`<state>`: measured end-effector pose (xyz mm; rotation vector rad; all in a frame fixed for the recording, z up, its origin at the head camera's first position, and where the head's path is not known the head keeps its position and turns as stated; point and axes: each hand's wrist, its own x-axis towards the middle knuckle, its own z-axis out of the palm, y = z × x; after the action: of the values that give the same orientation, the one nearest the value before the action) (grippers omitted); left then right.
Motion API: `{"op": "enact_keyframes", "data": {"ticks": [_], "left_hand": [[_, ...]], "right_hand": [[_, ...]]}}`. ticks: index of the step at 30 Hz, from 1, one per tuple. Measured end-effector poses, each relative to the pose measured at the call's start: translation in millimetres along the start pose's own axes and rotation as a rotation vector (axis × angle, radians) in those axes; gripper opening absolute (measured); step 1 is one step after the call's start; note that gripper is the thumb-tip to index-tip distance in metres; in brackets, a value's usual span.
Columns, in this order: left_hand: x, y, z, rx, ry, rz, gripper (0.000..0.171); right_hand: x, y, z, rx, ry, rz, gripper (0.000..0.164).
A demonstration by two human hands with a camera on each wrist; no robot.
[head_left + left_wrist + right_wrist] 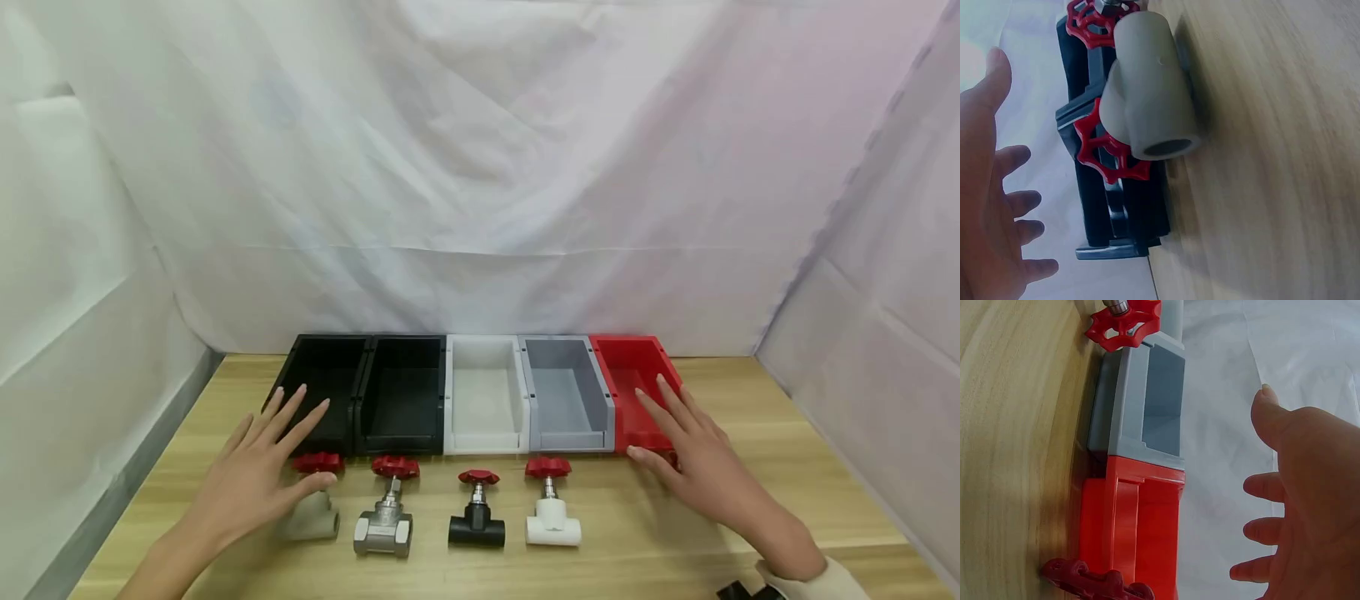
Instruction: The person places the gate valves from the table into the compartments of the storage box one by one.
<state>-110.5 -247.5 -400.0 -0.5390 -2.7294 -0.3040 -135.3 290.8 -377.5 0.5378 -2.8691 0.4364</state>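
Note:
My left hand [251,479] hovers with spread fingers over a grey valve [1150,87], hiding part of it in the head view; the valve has a red handwheel. To the right stand a metal valve [384,529], a black valve [477,530] and a white valve [553,527], each with a red handwheel facing the bins. My right hand [705,471] is held over the front of the red bin [1159,531], fingers spread and holding nothing. Below it, a dark red handwheel [1094,581] shows in the right wrist view; the rest of that valve is hidden.
Behind the valves, open-fronted bins stand side by side: two black bins [400,446], a white bin [486,444], a grey bin [572,442] and the red one. White cloth [480,208] hangs behind and along both sides of the wooden table [757,417].

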Motion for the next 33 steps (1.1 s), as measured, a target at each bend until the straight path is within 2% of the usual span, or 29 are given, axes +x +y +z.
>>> {"op": "enact_keyframes", "data": {"ticks": [5,11,16,23,30,33], "left_hand": [[5.2,2.1,-3.3,-0.001,0.0,0.01,0.09],[-0.5,5.7,-5.3,-0.013,0.008,-0.001,0.09],[-12.2,6.3,-5.2,-0.027,0.024,-0.058,0.091],[-29.1,11.7,-5.4,-0.06,0.055,-0.136,0.088],[-40.7,16.0,-5.3,-0.155,-0.009,-0.247,0.081],[-45.6,17.9,-4.1,-0.199,-0.027,-0.272,0.079]], "right_hand": [[2.0,3.8,-0.3,0.022,0.0,0.013,0.081],[9.4,1.7,3.1,0.062,-0.006,0.034,0.08],[18.1,-4.8,12.6,0.115,0.02,0.022,0.076],[23.6,-9.4,28.7,0.135,0.069,0.031,0.071],[28.7,-12.1,45.6,0.155,0.105,0.031,0.072],[30.8,-10.9,52.8,0.172,0.11,0.021,0.071]]}}
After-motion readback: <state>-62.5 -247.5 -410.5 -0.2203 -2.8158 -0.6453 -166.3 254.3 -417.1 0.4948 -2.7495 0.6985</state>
